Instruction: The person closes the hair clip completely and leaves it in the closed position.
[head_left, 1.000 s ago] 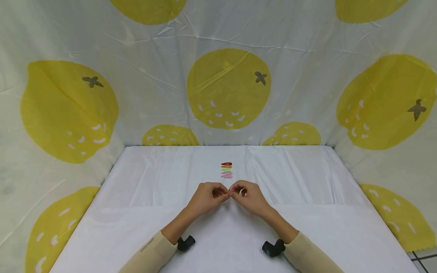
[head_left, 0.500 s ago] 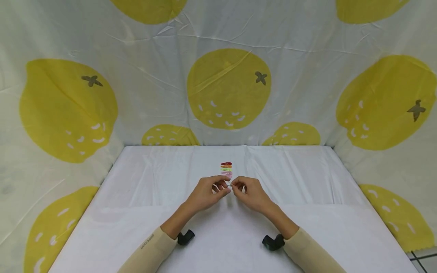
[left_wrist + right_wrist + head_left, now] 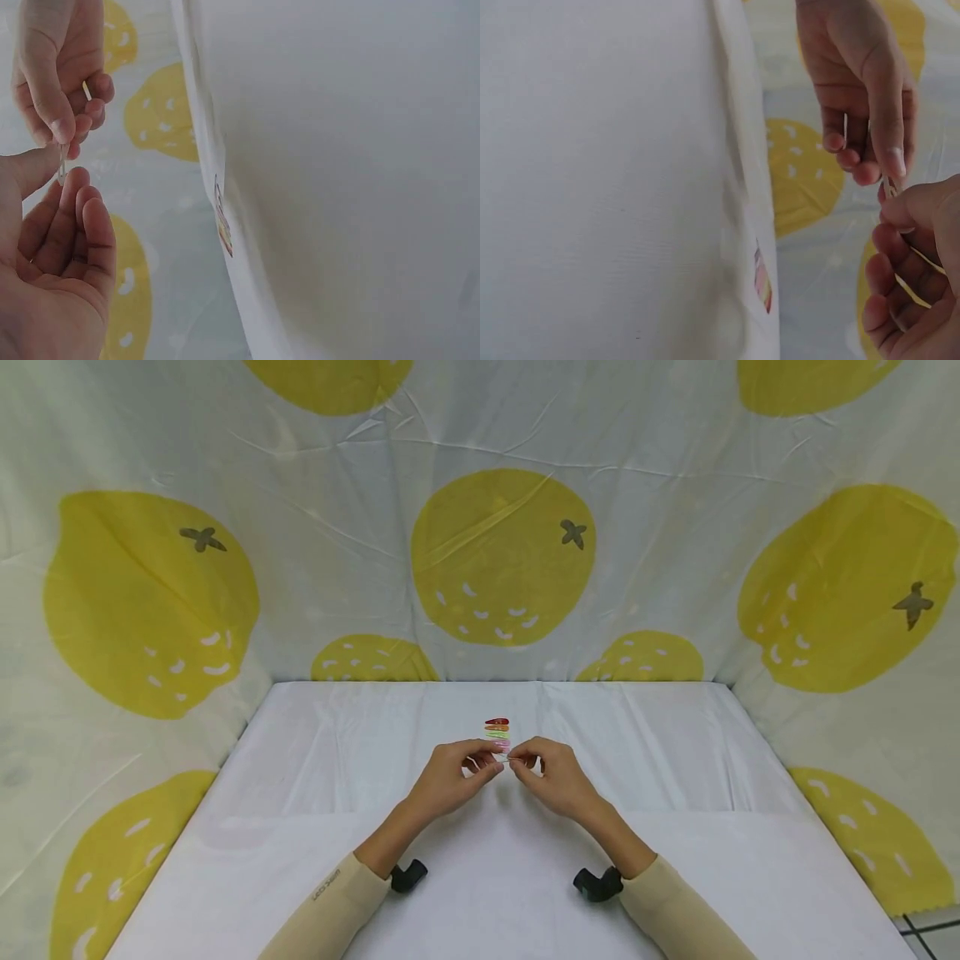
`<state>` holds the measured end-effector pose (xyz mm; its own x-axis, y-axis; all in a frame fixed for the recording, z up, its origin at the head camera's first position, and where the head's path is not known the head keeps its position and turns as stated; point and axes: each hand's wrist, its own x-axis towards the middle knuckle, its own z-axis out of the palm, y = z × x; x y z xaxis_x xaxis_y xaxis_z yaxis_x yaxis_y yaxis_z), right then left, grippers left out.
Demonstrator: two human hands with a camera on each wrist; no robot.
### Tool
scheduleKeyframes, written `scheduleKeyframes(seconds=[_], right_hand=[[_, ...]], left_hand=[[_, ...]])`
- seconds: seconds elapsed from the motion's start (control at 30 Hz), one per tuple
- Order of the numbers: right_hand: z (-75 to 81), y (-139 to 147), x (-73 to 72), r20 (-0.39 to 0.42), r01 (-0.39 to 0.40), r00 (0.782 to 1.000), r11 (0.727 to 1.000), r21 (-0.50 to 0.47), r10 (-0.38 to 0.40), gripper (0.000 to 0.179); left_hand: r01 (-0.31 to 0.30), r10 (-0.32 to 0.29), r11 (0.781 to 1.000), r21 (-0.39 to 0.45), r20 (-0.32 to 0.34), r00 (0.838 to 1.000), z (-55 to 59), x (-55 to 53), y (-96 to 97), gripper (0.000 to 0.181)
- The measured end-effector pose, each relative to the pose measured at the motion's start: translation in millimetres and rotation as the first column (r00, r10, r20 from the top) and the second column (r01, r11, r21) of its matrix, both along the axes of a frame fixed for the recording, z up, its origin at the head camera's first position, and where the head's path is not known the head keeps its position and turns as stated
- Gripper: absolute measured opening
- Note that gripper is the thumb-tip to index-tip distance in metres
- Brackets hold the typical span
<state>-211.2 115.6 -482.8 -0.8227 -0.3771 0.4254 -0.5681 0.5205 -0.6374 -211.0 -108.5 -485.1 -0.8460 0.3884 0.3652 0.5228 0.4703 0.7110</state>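
Both hands meet over the white table in the head view, with a small pale hair clip (image 3: 61,161) between their fingertips. My right hand (image 3: 551,777) pinches one end of the clip between thumb and forefinger. At the other end, the thumb and a finger of my left hand (image 3: 450,781) hold it, while its forefinger reaches out above. The right wrist view also shows the clip (image 3: 889,187), partly covered by both thumbs. Just beyond the hands lies a row of hair clips: a red clip (image 3: 497,721) farthest away, then orange, yellow-green and pink; the left fingers overlap the nearest.
A white cloth covers the table (image 3: 315,743). Cloth walls (image 3: 660,560) printed with yellow lemons rise at the back and both sides. Black wrist mounts (image 3: 598,885) sit at the beige sleeve cuffs.
Both hands have shifted slightly away from the body, toward the row of clips. The left forefinger has lifted and spread from the thumb, and the held clip now lies crosswise between the hands.
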Motion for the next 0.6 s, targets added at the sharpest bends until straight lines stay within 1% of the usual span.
scheduleKeyframes(seconds=[0.13, 0.27, 0.4, 0.5, 0.6], right_hand=[[3.1, -2, -7.1, -0.024, 0.015, 1.0, 1.0, -0.009, -0.015, 0.006], [4.9, -3, -12.5, 0.009, 0.027, 1.0, 0.999, -0.04, -0.026, 0.007], [5.2, -3, -16.7, 0.049, 0.029, 0.998, 0.997, -0.075, -0.025, 0.007], [5.1, -2, -18.6, 0.053, 0.023, 0.998, 0.997, -0.08, -0.019, 0.008], [5.1, -1, -19.2, 0.054, 0.012, 0.999, 0.997, -0.08, -0.007, 0.011]], left_hand=[[-0.013, 0.014, 1.0, 0.024, -0.025, 1.0, 3.3, -5.5, -1.1, 0.023], [-0.007, 0.008, 0.999, 0.046, -0.024, 1.0, 7.2, -8.9, -2.3, 0.026], [-0.007, 0.007, 1.0, 0.03, -0.023, 1.0, 8.8, -12.4, -4.0, 0.026], [-0.016, 0.017, 1.0, 0.014, -0.037, 0.999, 8.3, -15.3, -5.5, 0.025], [-0.02, 0.021, 1.0, 0.016, -0.057, 0.998, 8.0, -16.9, -7.2, 0.026]])
